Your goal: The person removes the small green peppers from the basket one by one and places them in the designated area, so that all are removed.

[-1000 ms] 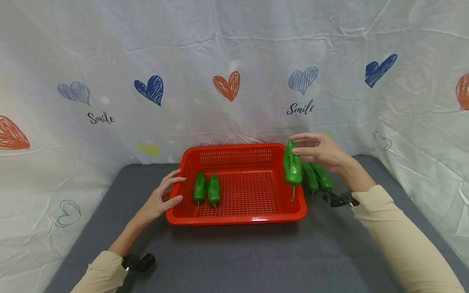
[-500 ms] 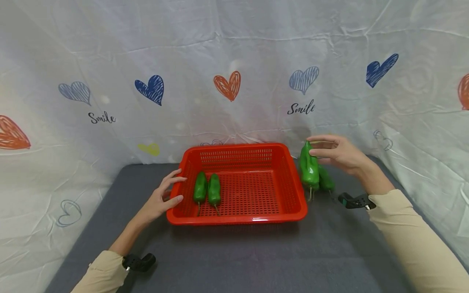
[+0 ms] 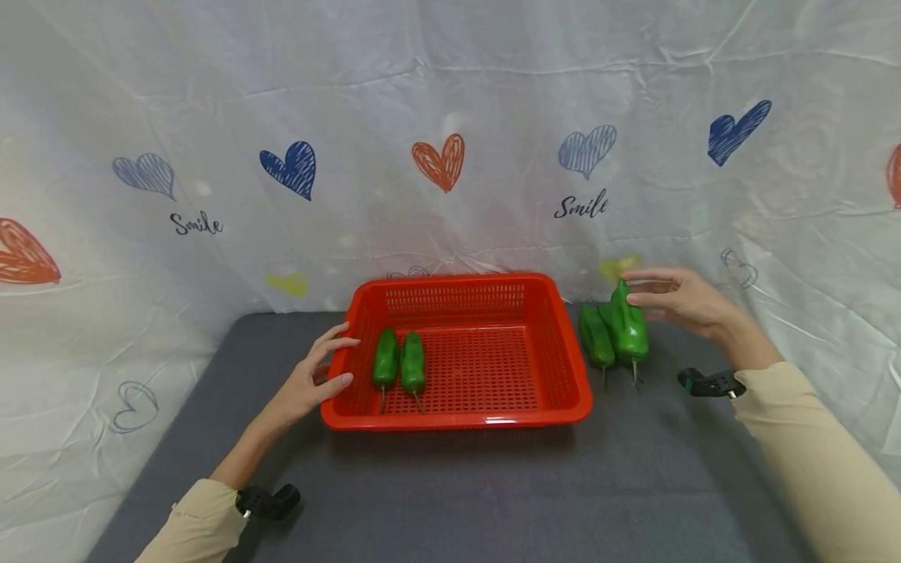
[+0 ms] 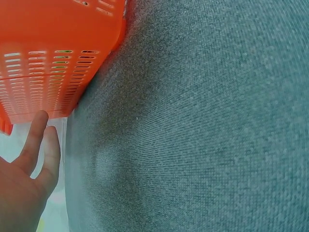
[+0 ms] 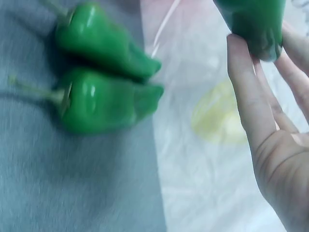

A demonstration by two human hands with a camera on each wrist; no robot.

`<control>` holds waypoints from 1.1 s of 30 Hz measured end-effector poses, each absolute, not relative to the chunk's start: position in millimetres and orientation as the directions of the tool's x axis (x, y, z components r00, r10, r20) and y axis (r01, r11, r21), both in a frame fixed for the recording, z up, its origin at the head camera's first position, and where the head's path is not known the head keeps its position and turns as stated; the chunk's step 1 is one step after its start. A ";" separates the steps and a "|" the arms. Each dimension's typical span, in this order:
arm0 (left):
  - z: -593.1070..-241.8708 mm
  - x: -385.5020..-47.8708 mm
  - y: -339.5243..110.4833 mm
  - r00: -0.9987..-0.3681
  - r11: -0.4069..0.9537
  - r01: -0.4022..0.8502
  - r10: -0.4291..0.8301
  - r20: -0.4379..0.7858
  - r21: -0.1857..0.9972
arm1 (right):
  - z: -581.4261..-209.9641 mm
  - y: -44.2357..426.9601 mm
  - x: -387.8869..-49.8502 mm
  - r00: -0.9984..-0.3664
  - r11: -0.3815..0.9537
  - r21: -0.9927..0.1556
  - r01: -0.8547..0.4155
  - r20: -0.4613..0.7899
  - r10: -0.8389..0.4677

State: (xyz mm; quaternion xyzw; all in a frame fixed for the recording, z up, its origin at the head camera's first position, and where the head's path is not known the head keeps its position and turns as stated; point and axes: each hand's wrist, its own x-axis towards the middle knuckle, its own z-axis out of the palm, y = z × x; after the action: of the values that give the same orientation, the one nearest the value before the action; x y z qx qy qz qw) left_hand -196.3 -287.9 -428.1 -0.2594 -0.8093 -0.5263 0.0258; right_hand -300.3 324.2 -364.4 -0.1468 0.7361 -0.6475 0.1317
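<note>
The right hand (image 3: 679, 301) pinches a green pepper (image 3: 629, 332) by its tip — held over the table (image 3: 450, 493), near two loose peppers (image 5: 99, 104). The left hand (image 3: 304, 385) (fingers apart, relaxed) touches the left side of a red basket (image 3: 457, 423) — two further peppers (image 3: 385, 358) lie inside.

The left hand (image 3: 304, 385) rests with its thumb (image 3: 335, 386) apart from the lightly bent fingers (image 3: 339, 344); the right hand (image 3: 686, 303) pinches. Both forearms (image 3: 809, 442) slant forward and inward.
</note>
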 end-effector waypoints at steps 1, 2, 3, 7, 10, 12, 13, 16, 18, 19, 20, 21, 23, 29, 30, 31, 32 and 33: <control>-428.1 -196.3 -287.9 -0.864 0.312 0.448 0.393 0.315 0.838 | -365.8 327.5 -301.2 -0.920 0.134 -0.990 -0.048 -0.008 -0.393; -428.3 -196.4 -287.9 -0.864 0.312 0.448 0.393 0.316 0.838 | -367.1 330.7 -302.2 -0.918 0.153 -0.987 -0.050 -0.015 -0.397; -428.2 -196.5 -287.8 -0.864 0.309 0.447 0.393 0.315 0.839 | -368.6 333.7 -303.3 -0.916 0.167 -0.985 -0.049 -0.022 -0.400; -428.4 -197.1 -288.1 -0.864 0.303 0.444 0.393 0.314 0.843 | -372.6 343.5 -306.8 -0.916 0.211 -0.977 -0.035 -0.053 -0.398; -428.3 -197.3 -288.4 -0.865 0.304 0.442 0.393 0.312 0.844 | -375.3 349.2 -308.9 -0.923 0.244 -0.970 -0.022 -0.075 -0.378; -428.2 -197.4 -288.6 -0.866 0.309 0.442 0.391 0.311 0.842 | -376.8 352.2 -309.9 -0.927 0.263 -0.965 -0.015 -0.086 -0.366; -428.3 -197.4 -288.7 -0.866 0.312 0.443 0.391 0.311 0.840 | -377.8 354.0 -310.7 -0.928 0.270 -0.963 -0.015 -0.087 -0.363; -428.5 -197.5 -288.5 -0.866 0.315 0.444 0.391 0.312 0.839 | -381.8 359.9 -313.2 -0.928 0.281 -0.959 -0.020 -0.087 -0.363; -428.4 -197.6 -288.2 -0.866 0.315 0.445 0.390 0.313 0.838 | -384.9 364.0 -314.5 -0.928 0.277 -0.961 -0.025 -0.080 -0.363; -428.6 -197.7 -288.0 -0.865 0.316 0.446 0.391 0.314 0.837 | -386.6 366.2 -315.1 -0.928 0.271 -0.962 -0.029 -0.075 -0.366; -428.6 -197.7 -287.8 -0.865 0.315 0.446 0.391 0.313 0.838 | -388.2 368.4 -315.6 -0.928 0.265 -0.964 -0.030 -0.072 -0.366; -428.7 -197.8 -287.8 -0.865 0.315 0.446 0.392 0.313 0.838 | -389.6 370.1 -315.8 -0.928 0.257 -0.966 -0.035 -0.064 -0.367; -428.9 -197.9 -288.0 -0.865 0.316 0.445 0.392 0.311 0.838 | -392.4 373.5 -316.1 -0.930 0.237 -0.971 -0.035 -0.055 -0.363; -429.0 -197.8 -288.6 -0.868 0.315 0.438 0.392 0.305 0.842 | -401.5 379.7 -317.6 -0.938 0.230 -0.973 -0.033 -0.049 -0.343; -428.8 -197.7 -288.5 -0.868 0.314 0.438 0.392 0.305 0.842 | -403.1 380.5 -318.0 -0.939 0.232 -0.972 -0.029 -0.053 -0.339; -428.8 -197.7 -288.4 -0.868 0.319 0.440 0.392 0.306 0.839 | -404.6 381.2 -318.3 -0.941 0.235 -0.972 -0.025 -0.056 -0.334; -428.9 -197.8 -288.4 -0.867 0.323 0.442 0.393 0.306 0.837 | -406.0 382.3 -318.7 -0.942 0.241 -0.970 -0.023 -0.060 -0.331; -428.8 -197.9 -288.3 -0.867 0.327 0.444 0.394 0.307 0.834 | -407.3 383.0 -319.1 -0.943 0.244 -0.970 -0.018 -0.065 -0.328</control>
State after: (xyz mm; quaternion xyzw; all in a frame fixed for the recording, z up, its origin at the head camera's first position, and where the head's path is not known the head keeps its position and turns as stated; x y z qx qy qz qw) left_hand -197.9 -288.3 -428.8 -0.2572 -0.8142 -0.5200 0.0241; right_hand -319.1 383.0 -407.3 -0.1110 0.7781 -0.6048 0.1281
